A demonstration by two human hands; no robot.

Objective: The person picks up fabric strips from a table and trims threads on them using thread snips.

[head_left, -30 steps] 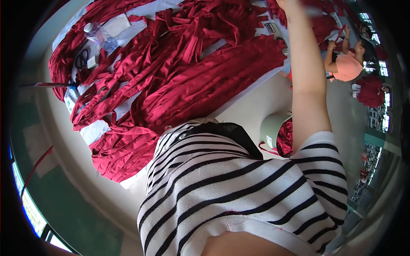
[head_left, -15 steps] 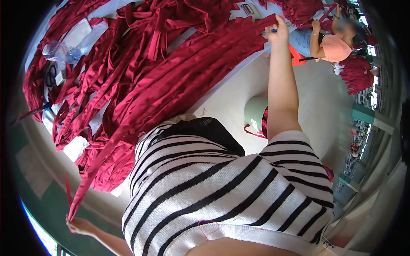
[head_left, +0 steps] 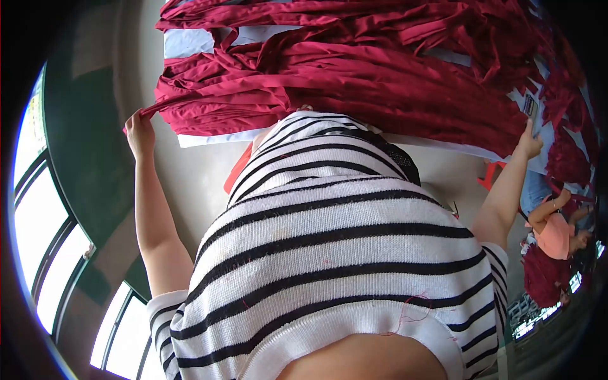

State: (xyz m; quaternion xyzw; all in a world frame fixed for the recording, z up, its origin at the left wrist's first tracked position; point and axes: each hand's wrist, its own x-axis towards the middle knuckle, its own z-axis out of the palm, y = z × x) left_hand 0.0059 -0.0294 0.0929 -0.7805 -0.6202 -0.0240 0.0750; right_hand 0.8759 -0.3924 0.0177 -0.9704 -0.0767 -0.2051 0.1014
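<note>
Crimson cloth strips (head_left: 354, 82) lie heaped across the counter (head_left: 190, 43) at twelve o'clock from the chest. The left arm stretches to ten o'clock, its left hand (head_left: 140, 132) closed narrowly on gathered cloth ends; the right arm reaches toward two, elbow slightly bent, but whether the right hand (head_left: 529, 143) grips anything, I cannot tell.

Blown-out windows (head_left: 52, 237), dark fisheye edges

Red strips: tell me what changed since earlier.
The left hand, first out of view, now holds a strip end and has moved nearer the table. The right hand stays near the right end of the red pile, its hold unclear. The bottle has left view. The pile still lies along the table.
</note>
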